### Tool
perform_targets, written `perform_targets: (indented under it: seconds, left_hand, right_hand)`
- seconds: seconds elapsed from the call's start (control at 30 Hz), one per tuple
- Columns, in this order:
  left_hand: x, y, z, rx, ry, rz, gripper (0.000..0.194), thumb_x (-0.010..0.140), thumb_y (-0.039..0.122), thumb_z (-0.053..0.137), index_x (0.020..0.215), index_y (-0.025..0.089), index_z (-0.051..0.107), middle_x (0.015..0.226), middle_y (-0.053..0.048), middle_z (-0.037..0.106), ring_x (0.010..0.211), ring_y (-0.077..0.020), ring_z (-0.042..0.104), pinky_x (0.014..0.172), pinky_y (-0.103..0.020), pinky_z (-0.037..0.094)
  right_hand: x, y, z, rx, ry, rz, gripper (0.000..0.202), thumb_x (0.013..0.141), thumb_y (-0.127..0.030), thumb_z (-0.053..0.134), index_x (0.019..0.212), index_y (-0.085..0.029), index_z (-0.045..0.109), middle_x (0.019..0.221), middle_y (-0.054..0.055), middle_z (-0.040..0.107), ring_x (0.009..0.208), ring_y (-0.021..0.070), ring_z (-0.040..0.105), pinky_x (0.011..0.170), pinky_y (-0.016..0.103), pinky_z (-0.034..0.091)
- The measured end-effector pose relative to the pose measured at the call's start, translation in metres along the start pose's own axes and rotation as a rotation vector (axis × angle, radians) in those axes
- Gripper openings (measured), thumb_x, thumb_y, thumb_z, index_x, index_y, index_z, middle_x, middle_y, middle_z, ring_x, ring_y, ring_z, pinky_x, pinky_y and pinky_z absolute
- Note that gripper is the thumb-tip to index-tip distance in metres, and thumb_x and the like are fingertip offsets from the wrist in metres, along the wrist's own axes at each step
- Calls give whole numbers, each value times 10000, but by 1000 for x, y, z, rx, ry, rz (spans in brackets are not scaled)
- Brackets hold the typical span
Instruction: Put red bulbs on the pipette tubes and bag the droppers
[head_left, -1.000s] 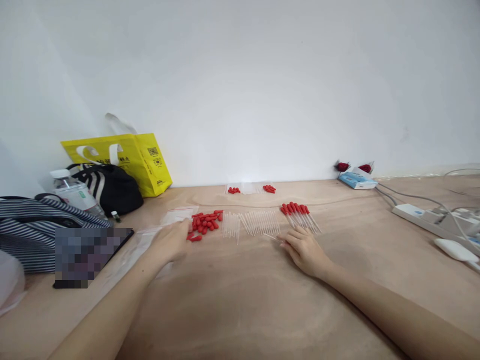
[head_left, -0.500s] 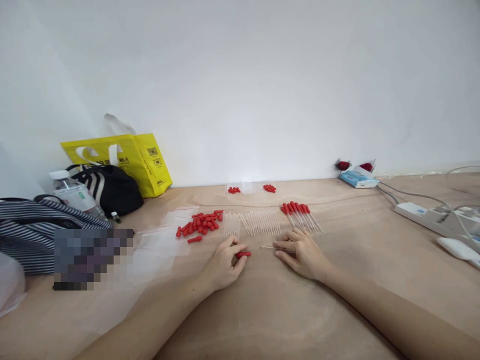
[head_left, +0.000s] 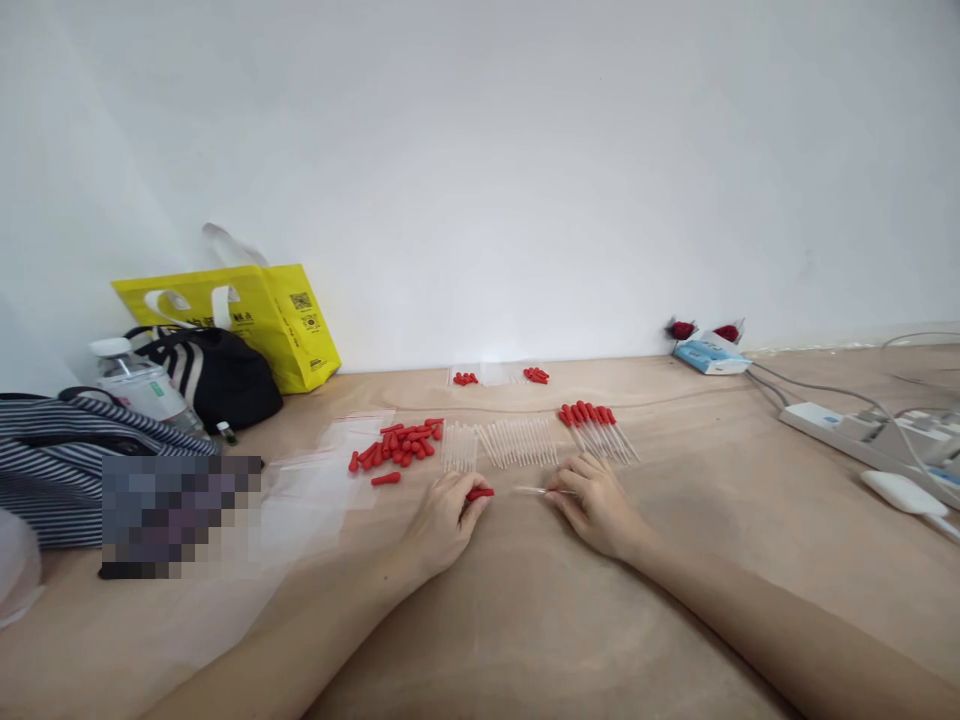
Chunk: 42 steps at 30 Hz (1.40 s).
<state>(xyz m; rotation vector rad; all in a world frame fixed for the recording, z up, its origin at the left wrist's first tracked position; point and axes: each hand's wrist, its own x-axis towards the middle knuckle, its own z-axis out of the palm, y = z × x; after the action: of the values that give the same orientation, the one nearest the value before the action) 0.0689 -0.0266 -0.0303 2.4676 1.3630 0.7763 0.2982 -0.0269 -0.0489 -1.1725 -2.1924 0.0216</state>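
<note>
Pinched in my left hand (head_left: 441, 518) is a red rubber dropper bulb (head_left: 481, 494), its end pointing right. Facing it, my right hand (head_left: 601, 508) grips a thin clear dropper tube (head_left: 531, 490), slightly blurred, with its tip toward the bulb. A gap separates bulb and tube. Beyond my left hand lies a pile of loose red bulbs (head_left: 405, 446), and one single bulb (head_left: 386, 479) sits nearer. Bare clear tubes (head_left: 517, 444) lie side by side in the middle. Droppers with red bulbs fitted (head_left: 600, 432) form a row beyond my right hand.
Clear plastic bags (head_left: 315, 500) lie flat on the left. A yellow bag (head_left: 304, 340), black pouch (head_left: 236, 375), bottle (head_left: 142, 385) and striped bag (head_left: 52, 470) stand far left. Small red bulbs (head_left: 536, 375) lie near the wall. A power strip (head_left: 825, 425) with cables is right.
My right hand has lifted the tube slightly and now pinches it at the fingertips. My left hand has shifted slightly up and left in view, still holding the bulb.
</note>
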Motion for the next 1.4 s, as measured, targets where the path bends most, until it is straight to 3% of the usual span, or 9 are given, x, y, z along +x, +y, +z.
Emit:
perform_targets:
  seconds: [0.2, 0.77, 0.97, 1.1, 1.4]
  left_hand:
    - [2, 0, -1, -38, -48, -15, 173, 818, 190, 467, 933, 194, 597, 852, -20, 634, 830, -184, 557, 772, -328, 402]
    - [3, 2, 4, -142, -28, -44, 211, 858, 236, 383, 859, 169, 583, 813, -35, 631, 773, -172, 568, 701, -279, 425]
    - [2, 2, 4, -138, -8, -20, 194, 849, 246, 406, 841, 175, 587, 798, -29, 626, 761, -169, 556, 696, -280, 418]
    - [1, 3, 3, -103, -5, -25, 161, 827, 244, 444, 804, 178, 589, 748, -16, 613, 725, -162, 549, 695, -292, 404]
    - [-3, 9, 2, 24, -48, 183, 213, 851, 233, 393, 766, 181, 581, 686, -5, 623, 690, -153, 530, 771, -340, 334]
  right_hand:
    - [5, -15, 3, 15, 27, 44, 167, 851, -241, 427, 758, -190, 557, 743, 16, 627, 731, 149, 514, 723, 322, 268]
    - [7, -29, 6, 38, 49, -24, 139, 820, -238, 459, 717, -181, 533, 645, -13, 599, 661, 123, 508, 723, 303, 227]
    - [6, -29, 5, 88, -25, -63, 133, 829, -219, 426, 737, -179, 513, 612, -42, 587, 541, 83, 490, 791, 312, 227]
    - [6, -26, 5, 126, -81, -121, 119, 827, -202, 420, 760, -184, 516, 672, -25, 606, 601, 95, 513, 798, 309, 231]
    - [5, -17, 1, 112, -100, -182, 153, 824, -194, 415, 756, -180, 551, 680, -14, 613, 614, 105, 504, 778, 326, 207]
